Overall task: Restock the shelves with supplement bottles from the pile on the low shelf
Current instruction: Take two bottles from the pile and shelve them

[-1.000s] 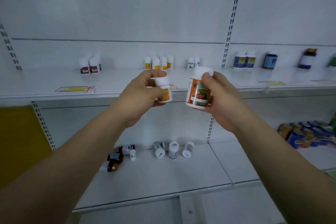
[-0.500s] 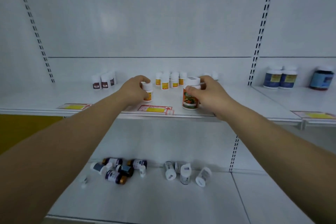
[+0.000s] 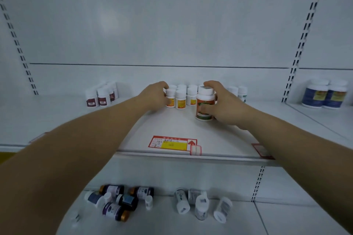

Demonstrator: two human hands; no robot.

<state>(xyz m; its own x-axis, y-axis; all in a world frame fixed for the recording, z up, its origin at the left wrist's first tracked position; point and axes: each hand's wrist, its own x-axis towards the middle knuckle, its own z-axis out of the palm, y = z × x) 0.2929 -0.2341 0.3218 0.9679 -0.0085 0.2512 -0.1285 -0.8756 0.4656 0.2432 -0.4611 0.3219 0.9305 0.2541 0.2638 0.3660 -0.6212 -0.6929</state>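
The left hand [image 3: 155, 95] curls its fingers round a small white bottle with a yellow label [image 3: 170, 98], which stands upright at the left end of a cluster of like yellow-label bottles [image 3: 186, 95] near the back of the upper shelf [image 3: 219, 139]. The right hand [image 3: 222, 104] wraps a taller white-capped bottle with an orange and green label [image 3: 204, 104] — thumb across its front, fingers arched over the cap — and the bottle stands upright on the shelf just right of the cluster. Behind that hand two more white bottles [image 3: 237, 91] stand by the back wall. Toward the shelf's left end stands a group of white bottles with dark red labels [image 3: 101, 95]. A red and yellow price tag [image 3: 172, 144] lies at the front edge of the shelf. On the neighbouring shelf to the right stand two large blue-label bottles [image 3: 324, 94]. On the low shelf [image 3: 162, 221] below, the pile lies on its side — dark bottles [image 3: 122, 201] toward the left, white bottles [image 3: 200, 205] to their right, all close to the back.
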